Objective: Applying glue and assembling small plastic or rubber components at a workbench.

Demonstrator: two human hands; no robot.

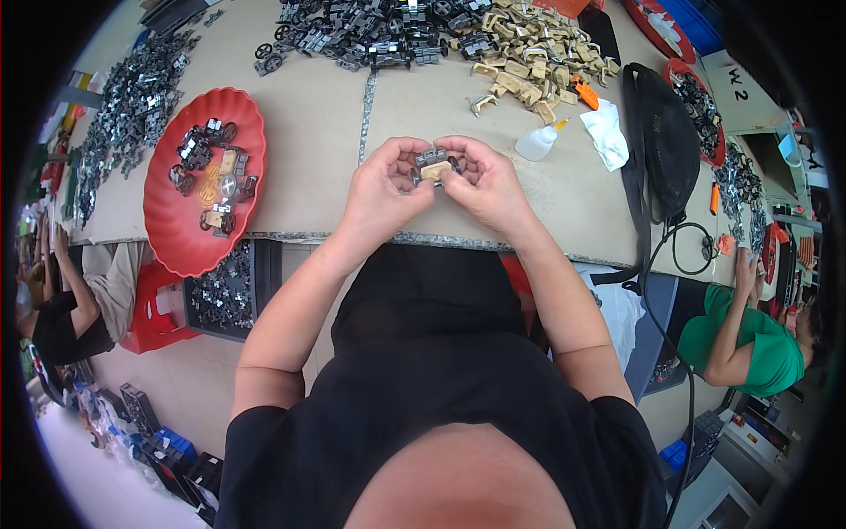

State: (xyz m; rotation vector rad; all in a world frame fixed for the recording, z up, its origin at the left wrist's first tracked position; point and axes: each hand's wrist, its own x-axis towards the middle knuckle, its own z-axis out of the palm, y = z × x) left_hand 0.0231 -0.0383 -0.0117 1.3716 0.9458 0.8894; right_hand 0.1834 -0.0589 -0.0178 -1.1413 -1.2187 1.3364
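Just beyond the table's near edge, both my hands are closed around a small toy car (434, 170) with a tan body and dark grey chassis and wheels. My left hand (384, 187) grips its left side, with the thumb and fingertips on it. From the other side my right hand (490, 183) pinches it, thumb on the tan part. The curled fingers hide parts of the car. To the left, a red scalloped tray (159, 181) overhangs the table edge and holds several toy cars, some with tan bodies, some dark.
At the far side lie heaps of dark wheeled chassis (388, 35) and tan car bodies (529, 75). A small white bottle (535, 144), white tissue (605, 137) and black bag (663, 145) are to the right. Dark parts (132, 110) cover the far left. A person sits on each side.
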